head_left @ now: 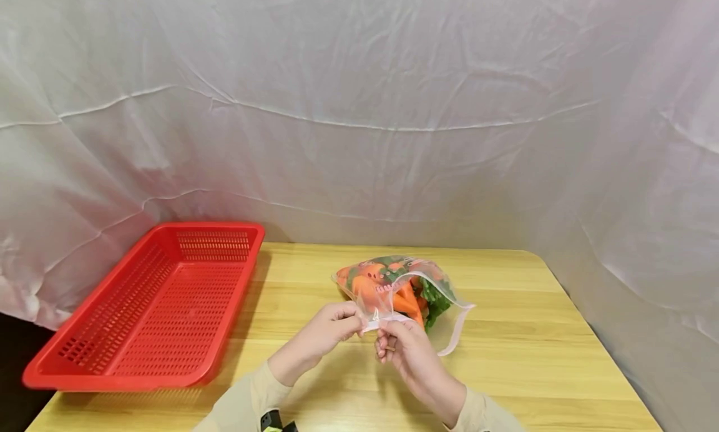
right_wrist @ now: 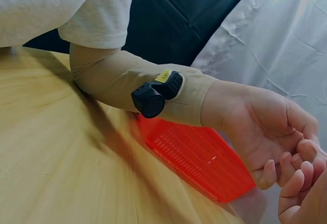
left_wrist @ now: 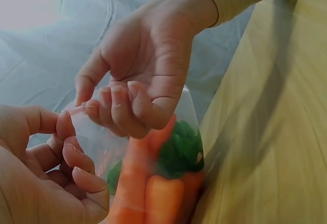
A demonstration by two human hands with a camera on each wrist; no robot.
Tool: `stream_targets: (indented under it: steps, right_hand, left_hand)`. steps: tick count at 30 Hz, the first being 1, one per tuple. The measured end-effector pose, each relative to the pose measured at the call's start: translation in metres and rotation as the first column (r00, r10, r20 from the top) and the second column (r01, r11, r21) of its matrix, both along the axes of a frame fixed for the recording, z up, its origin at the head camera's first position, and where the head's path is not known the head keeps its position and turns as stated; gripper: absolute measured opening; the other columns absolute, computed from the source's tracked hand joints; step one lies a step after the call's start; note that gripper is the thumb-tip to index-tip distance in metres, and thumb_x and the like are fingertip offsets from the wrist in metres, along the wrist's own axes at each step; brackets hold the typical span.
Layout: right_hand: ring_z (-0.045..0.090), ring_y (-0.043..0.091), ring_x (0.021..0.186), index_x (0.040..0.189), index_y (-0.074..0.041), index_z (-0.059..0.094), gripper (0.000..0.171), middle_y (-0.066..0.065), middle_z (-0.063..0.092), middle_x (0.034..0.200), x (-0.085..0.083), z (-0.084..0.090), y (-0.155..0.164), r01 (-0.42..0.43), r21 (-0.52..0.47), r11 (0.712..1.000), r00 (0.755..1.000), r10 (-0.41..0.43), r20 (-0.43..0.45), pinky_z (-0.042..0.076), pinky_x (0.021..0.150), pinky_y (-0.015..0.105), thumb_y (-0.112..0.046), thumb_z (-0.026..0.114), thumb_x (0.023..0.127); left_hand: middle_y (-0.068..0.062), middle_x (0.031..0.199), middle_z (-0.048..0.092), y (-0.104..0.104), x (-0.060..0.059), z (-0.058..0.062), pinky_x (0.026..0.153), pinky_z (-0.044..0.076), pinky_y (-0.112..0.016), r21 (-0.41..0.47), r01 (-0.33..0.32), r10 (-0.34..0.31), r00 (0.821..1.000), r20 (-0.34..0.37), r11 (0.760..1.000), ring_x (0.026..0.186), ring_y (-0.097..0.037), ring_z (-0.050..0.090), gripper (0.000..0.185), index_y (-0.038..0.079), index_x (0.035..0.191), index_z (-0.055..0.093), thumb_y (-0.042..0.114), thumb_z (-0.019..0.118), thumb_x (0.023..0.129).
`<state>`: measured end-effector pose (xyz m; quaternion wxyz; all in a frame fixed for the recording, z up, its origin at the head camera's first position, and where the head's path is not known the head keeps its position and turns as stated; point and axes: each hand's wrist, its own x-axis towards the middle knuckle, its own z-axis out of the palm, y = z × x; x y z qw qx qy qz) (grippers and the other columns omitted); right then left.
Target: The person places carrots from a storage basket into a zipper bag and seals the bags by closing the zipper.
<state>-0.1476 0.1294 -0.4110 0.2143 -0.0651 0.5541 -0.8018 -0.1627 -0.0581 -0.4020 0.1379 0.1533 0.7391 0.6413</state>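
Observation:
A clear zip bag holding carrots and green leaves lies on the wooden table, its mouth facing me. My left hand pinches the bag's open edge from the left. My right hand pinches the same edge just to the right, fingers curled. In the left wrist view the right hand hangs over the carrots and leaves, with the left hand at lower left. The right wrist view catches the left hand and its beige sleeve.
An empty red perforated basket stands on the left part of the table, seen also as a red basket in the right wrist view. White cloth hangs behind and to the right. A black wrist camera sits on the left sleeve.

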Motion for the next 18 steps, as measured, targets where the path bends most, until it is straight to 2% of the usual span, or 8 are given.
stream_targets:
  steps: [12,18]
  right_hand:
    - [0.051,0.006,0.059,0.073,-0.015,0.059,0.030,-0.007,0.057,0.065,-0.007,0.004,0.006,0.022,0.000,1.000,1.000,-0.022,-0.017,0.045,0.058,0.019,-0.011,0.043,0.098]
    - [0.051,0.007,0.059,0.074,-0.015,0.060,0.030,-0.007,0.058,0.066,-0.010,0.007,0.009,0.065,-0.025,0.998,0.998,-0.065,-0.017,0.045,0.059,0.020,-0.009,0.043,0.098]
  left_hand:
    - [0.006,0.067,0.045,-0.009,-0.005,0.003,0.063,0.034,-0.023,0.009,-0.010,0.010,1.000,0.009,1.000,0.062,-0.007,0.040,0.018,-0.009,0.083,0.058,0.007,0.052,0.088]
    - [0.005,0.070,0.047,-0.014,-0.007,0.005,0.065,0.035,-0.023,0.020,-0.038,0.038,0.999,0.016,0.999,0.064,-0.008,0.041,0.016,-0.008,0.082,0.057,0.007,0.051,0.087]
